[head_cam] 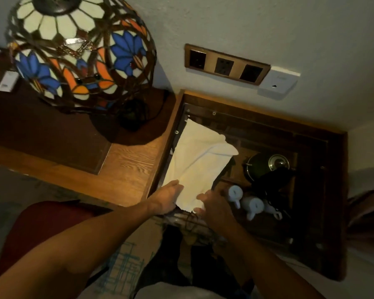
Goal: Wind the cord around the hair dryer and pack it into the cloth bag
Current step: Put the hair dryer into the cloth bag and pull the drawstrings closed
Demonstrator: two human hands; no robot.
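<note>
A cream cloth bag (200, 160) lies slanted over the left side of a lowered dark wooden compartment (311, 143). My left hand (168, 197) grips the bag's near left edge. My right hand (212, 205) holds its near right corner. A thin dark cord (190, 222) shows just below the bag's near edge, between my hands. I cannot see the hair dryer itself; it may be inside the bag or hidden under my hands.
A stained-glass lamp (80, 52) stands on the wooden desk (125, 169) at the left. In the compartment sit a black kettle (268, 167) and two white cups (244, 198). A socket panel (226, 63) is on the wall. A red chair (30, 225) is at lower left.
</note>
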